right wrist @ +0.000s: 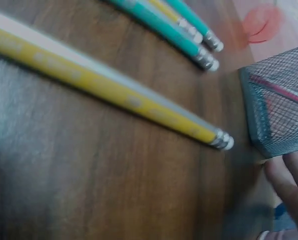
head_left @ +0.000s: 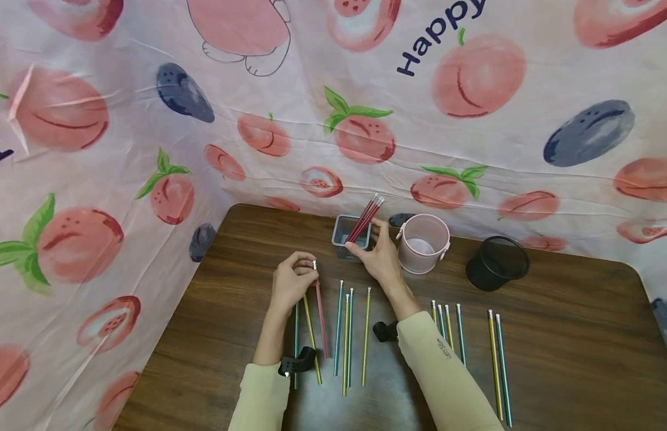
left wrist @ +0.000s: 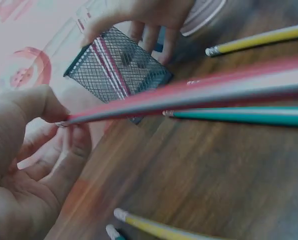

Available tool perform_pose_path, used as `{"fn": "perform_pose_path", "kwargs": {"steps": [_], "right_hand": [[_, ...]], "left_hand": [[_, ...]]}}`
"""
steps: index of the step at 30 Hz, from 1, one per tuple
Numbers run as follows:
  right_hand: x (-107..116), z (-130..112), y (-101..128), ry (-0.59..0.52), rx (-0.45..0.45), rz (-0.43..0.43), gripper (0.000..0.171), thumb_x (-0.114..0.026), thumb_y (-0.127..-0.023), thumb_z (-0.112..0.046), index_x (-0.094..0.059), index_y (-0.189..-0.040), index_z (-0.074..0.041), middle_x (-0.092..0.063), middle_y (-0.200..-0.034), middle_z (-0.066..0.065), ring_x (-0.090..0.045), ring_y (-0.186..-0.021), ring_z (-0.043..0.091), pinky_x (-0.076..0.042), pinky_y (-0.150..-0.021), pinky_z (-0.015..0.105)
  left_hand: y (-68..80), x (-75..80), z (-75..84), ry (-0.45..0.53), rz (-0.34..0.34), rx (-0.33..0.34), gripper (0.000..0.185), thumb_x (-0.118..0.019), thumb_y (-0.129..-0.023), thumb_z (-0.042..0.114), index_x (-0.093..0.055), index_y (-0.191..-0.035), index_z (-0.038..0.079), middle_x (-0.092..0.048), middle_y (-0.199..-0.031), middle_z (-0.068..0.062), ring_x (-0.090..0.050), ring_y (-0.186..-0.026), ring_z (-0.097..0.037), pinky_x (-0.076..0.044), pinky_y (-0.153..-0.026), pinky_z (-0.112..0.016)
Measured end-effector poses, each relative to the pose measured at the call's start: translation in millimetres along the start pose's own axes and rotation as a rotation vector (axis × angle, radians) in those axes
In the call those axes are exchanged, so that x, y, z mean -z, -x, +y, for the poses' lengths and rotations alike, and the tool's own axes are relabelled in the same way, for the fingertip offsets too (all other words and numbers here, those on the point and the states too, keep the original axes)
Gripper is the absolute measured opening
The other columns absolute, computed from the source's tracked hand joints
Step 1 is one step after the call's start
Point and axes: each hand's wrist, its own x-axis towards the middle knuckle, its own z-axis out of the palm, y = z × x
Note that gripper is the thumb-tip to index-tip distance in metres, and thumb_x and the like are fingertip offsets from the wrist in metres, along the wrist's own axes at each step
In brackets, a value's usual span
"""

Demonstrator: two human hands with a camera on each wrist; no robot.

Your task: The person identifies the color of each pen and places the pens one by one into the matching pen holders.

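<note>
My left hand (head_left: 291, 282) pinches a red pencil (head_left: 321, 323) at its eraser end, between thumb and fingertips. In the left wrist view the pencil slants across the picture, its far end cut off. A square mesh pencil cup (left wrist: 144, 72) stands at the back of the table, and several red pencils (head_left: 368, 214) lean in it, erasers up. My right hand (head_left: 384, 258) holds this cup, thumb at the near rim and fingers along its right side. Between the hands lie teal pencils (head_left: 338, 332) and yellow pencils (head_left: 366, 338); another yellow pencil (head_left: 310, 326) lies below the left hand.
Right of the mesh cup stand a pink bucket (head_left: 411, 254) with side handles and a round black mesh holder (head_left: 481, 276). More yellow and teal pencils (head_left: 502, 365) lie at the right, some partly behind my right sleeve. A fruit-print cloth (head_left: 322, 149) hangs behind the wooden table (head_left: 570, 335).
</note>
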Motion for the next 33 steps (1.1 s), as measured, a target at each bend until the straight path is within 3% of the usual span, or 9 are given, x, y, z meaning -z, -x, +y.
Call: {"fn": "perform_pose_path", "kwargs": {"steps": [6, 14, 18, 25, 33], "right_hand": [[-3.0, 3.5, -1.4, 0.016, 0.019, 0.027, 0.078, -0.086, -0.078, -0.033, -0.039, -0.137, -0.012, -0.059, -0.131, 0.018, -0.057, -0.120, 0.029, -0.051, -0.095, 0.042], [-3.2, 4.0, -2.7, -0.020, 0.032, 0.026, 0.079, -0.086, -0.078, -0.032, -0.039, -0.137, -0.010, -0.059, -0.128, 0.021, -0.058, -0.119, 0.030, -0.054, -0.092, 0.042], [-2.6, 4.2, -2.9, -0.026, 0.027, 0.024, 0.078, -0.086, -0.078, -0.032, -0.040, -0.136, -0.010, -0.059, -0.128, 0.021, -0.058, -0.119, 0.030, -0.054, -0.091, 0.042], [-2.2, 5.2, -3.8, -0.019, 0.022, 0.026, 0.078, -0.086, -0.078, -0.034, -0.040, -0.137, -0.011, -0.058, -0.129, 0.018, -0.058, -0.119, 0.029, -0.054, -0.092, 0.041], [-3.6, 7.6, -3.9, -0.005, 0.037, 0.035, 0.078, -0.087, -0.077, -0.034, -0.041, -0.136, -0.012, -0.059, -0.129, 0.018, -0.058, -0.118, 0.030, -0.054, -0.090, 0.041]], "left_hand": [[-5.9, 0.2, 4.9, 0.167, -0.014, -0.056, 0.034, -0.062, -0.082, -0.006, -0.062, -0.116, -0.004, -0.062, -0.099, -0.010, -0.067, -0.075, -0.016, -0.059, -0.071, -0.043], [-13.7, 2.4, 12.9, 0.499, -0.059, -0.003, 0.038, -0.056, -0.085, -0.018, -0.050, -0.123, -0.014, -0.052, -0.098, -0.009, -0.063, -0.076, -0.015, -0.061, -0.067, -0.041], [-23.1, 5.4, 21.7, 0.530, -0.060, -0.028, 0.037, -0.055, -0.086, -0.018, -0.050, -0.122, -0.012, -0.053, -0.099, -0.008, -0.063, -0.076, -0.014, -0.060, -0.064, -0.039], [-48.0, 10.0, 43.1, 0.522, -0.042, -0.093, 0.030, -0.057, -0.086, -0.014, -0.062, -0.110, 0.004, -0.053, -0.103, -0.008, -0.064, -0.076, -0.013, -0.060, -0.063, -0.036], [-61.8, 6.8, 58.9, 0.562, -0.029, -0.118, 0.028, -0.060, -0.086, -0.014, -0.063, -0.108, 0.005, -0.052, -0.105, -0.011, -0.063, -0.074, -0.013, -0.060, -0.064, -0.039]]}}
